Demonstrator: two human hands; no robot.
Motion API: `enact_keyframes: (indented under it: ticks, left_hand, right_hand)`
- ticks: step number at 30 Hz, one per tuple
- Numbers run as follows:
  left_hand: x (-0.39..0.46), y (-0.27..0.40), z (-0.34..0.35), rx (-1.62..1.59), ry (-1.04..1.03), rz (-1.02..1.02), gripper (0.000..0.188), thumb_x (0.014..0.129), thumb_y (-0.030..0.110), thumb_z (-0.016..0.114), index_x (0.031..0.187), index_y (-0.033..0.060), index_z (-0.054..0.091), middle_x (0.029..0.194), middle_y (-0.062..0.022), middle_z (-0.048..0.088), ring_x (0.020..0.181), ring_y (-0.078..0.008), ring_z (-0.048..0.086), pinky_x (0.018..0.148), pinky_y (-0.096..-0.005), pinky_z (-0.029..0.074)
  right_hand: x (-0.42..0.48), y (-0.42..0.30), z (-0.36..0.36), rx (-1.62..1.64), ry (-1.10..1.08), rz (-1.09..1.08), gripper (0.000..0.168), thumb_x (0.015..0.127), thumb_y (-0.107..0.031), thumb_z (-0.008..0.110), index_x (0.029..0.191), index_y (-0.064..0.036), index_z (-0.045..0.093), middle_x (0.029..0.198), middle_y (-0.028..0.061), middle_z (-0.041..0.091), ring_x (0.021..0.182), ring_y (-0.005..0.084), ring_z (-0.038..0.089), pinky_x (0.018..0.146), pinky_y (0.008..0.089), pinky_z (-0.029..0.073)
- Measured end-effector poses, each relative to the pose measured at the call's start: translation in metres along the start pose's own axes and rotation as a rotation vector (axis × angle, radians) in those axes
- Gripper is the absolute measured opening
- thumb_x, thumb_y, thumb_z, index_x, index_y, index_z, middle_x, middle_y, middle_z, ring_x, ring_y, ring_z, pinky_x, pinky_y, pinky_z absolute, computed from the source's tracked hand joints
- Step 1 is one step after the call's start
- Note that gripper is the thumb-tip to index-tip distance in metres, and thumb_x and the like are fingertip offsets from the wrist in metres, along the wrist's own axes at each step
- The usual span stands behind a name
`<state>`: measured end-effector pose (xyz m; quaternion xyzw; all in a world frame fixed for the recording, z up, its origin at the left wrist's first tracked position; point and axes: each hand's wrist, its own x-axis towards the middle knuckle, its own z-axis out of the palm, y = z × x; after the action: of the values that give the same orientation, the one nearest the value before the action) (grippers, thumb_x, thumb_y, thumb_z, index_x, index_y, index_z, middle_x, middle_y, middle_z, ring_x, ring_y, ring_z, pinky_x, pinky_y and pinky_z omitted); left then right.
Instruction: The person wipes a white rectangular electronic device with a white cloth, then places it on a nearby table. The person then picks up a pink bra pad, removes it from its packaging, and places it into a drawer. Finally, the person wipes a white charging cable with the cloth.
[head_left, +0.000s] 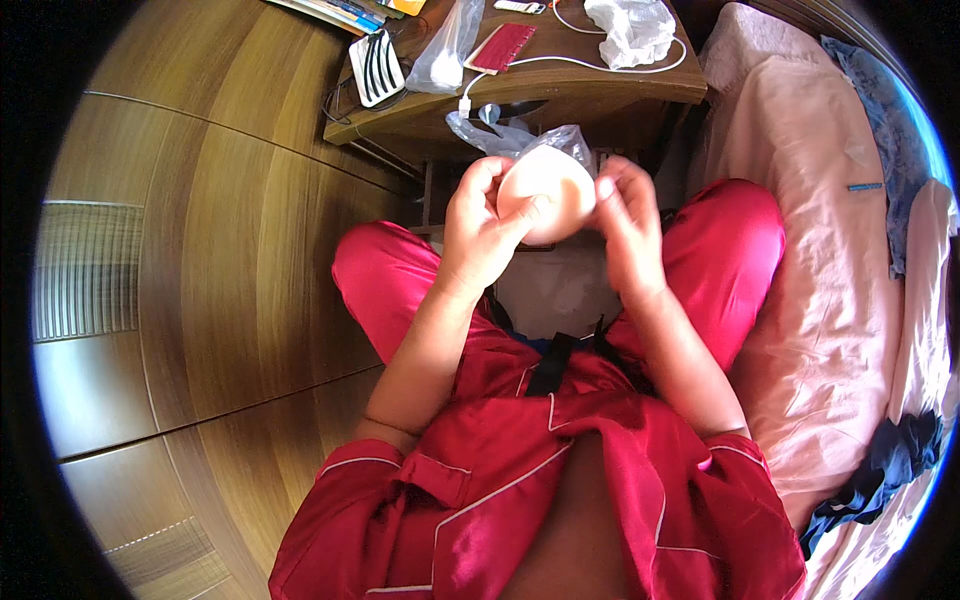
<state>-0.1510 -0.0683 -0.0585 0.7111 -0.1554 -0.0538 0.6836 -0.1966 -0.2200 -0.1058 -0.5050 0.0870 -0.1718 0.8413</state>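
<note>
A smooth, pale, rounded pad (551, 199), pointed at its top, is held up in front of me above my lap. My left hand (487, 217) grips its left side, thumb across the face and fingers behind. At the right edge of the pad is my right hand (626, 214), with its thumb and fingertips drawn together; it looks slightly blurred, and whether it pinches the edge I cannot tell. Just behind the pad shows a crumpled clear plastic bag (566, 140), partly hidden by it.
A wooden desk (585, 88) ahead bears a white router (376, 69), a red booklet (506, 47), a white cable (570, 61), a plastic bag (448, 52) and crumpled white plastic (634, 30). Wooden cabinets (240, 225) stand left; a bed with pink bedding (817, 247) lies right.
</note>
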Motion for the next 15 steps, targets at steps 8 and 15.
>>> enact_keyframes:
  ticks: [8, 15]
  left_hand:
    - [-0.012, -0.013, 0.005, -0.259, 0.033, -0.013, 0.037, 0.078, 0.006, 0.07, 0.108, 0.0004, 0.048, 0.1, -0.0061, 0.056, 0.091, -0.012, 0.054, 0.081, -0.0247, 0.045]
    - [-0.008, -0.023, -0.004, -0.118, 0.182, 0.018, 0.027, 0.083, 0.011, 0.067, 0.102, 0.0025, 0.051, 0.088, -0.0007, 0.053, 0.078, -0.0064, 0.05, 0.072, -0.0212, 0.043]
  right_hand:
    - [-0.024, 0.005, 0.008, 0.169, -0.069, 0.37, 0.039, 0.081, -0.024, 0.069, 0.106, -0.001, 0.05, 0.088, 0.0017, 0.057, 0.079, 0.0093, 0.051, 0.074, 0.0225, 0.041]
    - [-0.027, 0.01, 0.003, 0.23, -0.085, 0.256, 0.025, 0.084, -0.017, 0.066, 0.099, -0.003, 0.051, 0.088, 0.0017, 0.058, 0.08, 0.0075, 0.052, 0.073, 0.0217, 0.043]
